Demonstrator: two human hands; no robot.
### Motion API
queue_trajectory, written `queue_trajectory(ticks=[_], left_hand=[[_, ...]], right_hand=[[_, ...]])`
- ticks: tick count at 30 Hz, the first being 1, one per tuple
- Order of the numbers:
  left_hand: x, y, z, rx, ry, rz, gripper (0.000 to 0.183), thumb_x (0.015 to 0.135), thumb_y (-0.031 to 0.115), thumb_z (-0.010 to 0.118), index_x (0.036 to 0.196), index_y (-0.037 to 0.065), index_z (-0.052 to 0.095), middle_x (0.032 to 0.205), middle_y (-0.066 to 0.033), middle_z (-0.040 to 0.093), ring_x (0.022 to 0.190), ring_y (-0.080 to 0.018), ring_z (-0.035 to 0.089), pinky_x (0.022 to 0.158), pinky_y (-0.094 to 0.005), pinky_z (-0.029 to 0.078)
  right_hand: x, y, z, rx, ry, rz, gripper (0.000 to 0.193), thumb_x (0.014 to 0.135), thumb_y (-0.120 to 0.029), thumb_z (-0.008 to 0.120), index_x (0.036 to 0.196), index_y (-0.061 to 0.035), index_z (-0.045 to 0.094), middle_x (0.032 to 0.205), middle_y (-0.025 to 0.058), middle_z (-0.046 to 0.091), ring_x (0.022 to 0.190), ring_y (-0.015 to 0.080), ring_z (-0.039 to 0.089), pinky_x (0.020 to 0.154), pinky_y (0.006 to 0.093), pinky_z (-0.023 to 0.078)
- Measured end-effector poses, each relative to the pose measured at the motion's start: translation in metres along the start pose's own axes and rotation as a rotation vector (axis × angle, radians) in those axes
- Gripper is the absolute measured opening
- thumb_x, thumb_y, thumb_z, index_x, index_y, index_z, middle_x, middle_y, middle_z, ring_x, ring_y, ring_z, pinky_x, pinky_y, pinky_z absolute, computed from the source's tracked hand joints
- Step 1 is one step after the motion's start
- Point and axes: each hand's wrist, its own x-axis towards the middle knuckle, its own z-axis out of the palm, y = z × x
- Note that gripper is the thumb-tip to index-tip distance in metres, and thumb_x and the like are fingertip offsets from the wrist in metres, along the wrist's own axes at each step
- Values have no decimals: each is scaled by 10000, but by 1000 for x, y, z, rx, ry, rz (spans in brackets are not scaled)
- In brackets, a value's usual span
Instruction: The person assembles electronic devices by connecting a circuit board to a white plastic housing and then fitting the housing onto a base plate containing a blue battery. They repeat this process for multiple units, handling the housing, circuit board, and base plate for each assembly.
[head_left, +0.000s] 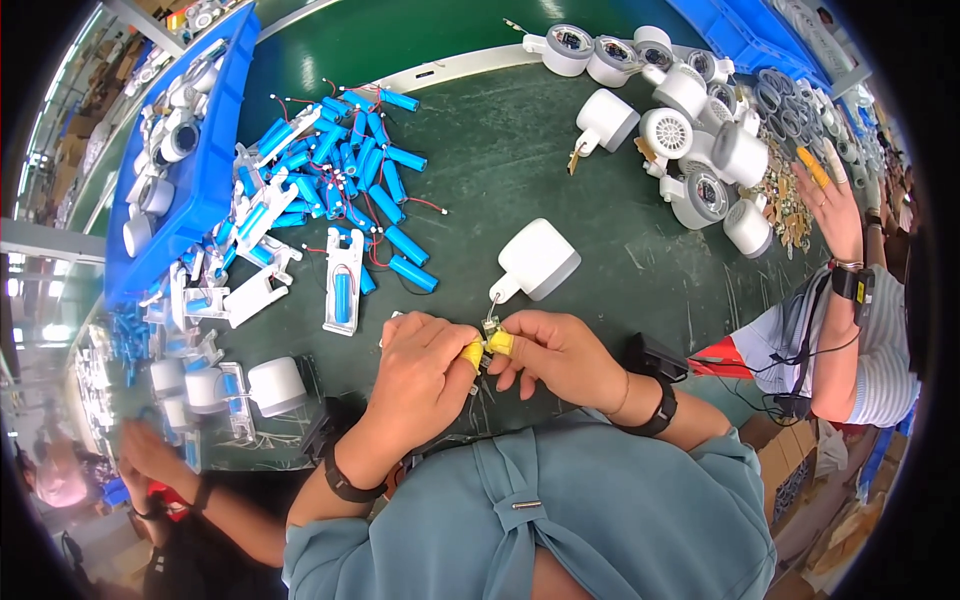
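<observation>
Close in front of my body, my left hand (425, 362) and my right hand (560, 358) meet, both closed in a pinch. Yellow coverings wrap the fingertips that come together. Between them is a small circuit board (490, 327), mostly hidden by the fingers. A thin wire runs from it up to a white round housing (538, 258) with a grey rim, lying on its side just beyond my hands. A bit of white plastic shows beside my left knuckles. Left of my hands lies a white plastic frame (343, 282) with a blue battery cell in it.
Many blue battery cells (385, 205) with leads are heaped on the green table (480, 150) at left. Blue bins (205, 160) stand far left and far right. White housings (683, 92) and small circuit boards (790, 200) pile up at right. Co-workers' hands (832, 205) are at both sides.
</observation>
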Motion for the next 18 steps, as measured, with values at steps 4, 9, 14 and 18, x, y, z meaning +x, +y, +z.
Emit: queue_trajectory(ticks=[4, 9, 14, 18], left_hand=[[1, -2, 0, -22, -11, 1, 234, 760, -3, 616, 986, 35, 662, 869, -95, 636, 839, -280, 557, 820, -386, 378], [1, -4, -1, -27, -13, 18, 234, 755, -3, 617, 981, 41, 663, 857, -93, 630, 829, -280, 556, 821, -388, 378], [2, -4, -3, -15, -47, 30, 232, 749, -5, 616, 971, 43, 660, 849, -86, 626, 826, -276, 560, 824, -391, 380], [4, -6, -2, -19, -50, 63, 221, 751, 4, 613, 964, 50, 654, 834, -77, 623, 829, -272, 562, 837, -396, 380]], right_hand=[[0, 4, 1, -26, 9, -64, 215, 1044, -126, 463, 1117, 31, 590, 898, 73, 684, 753, 107, 669, 594, 226, 536], [-3, -3, 4, -178, -1, -19, 191, 1040, -119, 467, 1114, 14, 583, 849, 44, 668, 677, 74, 630, 558, 218, 512], [-4, 2, 5, -360, -7, -168, 138, 1010, -77, 460, 1043, 15, 558, 820, 71, 671, 663, 113, 656, 546, 249, 527], [-3, 3, 5, -362, -1, -192, 102, 988, -51, 457, 983, 2, 544, 801, 89, 673, 664, 144, 675, 552, 280, 546]])
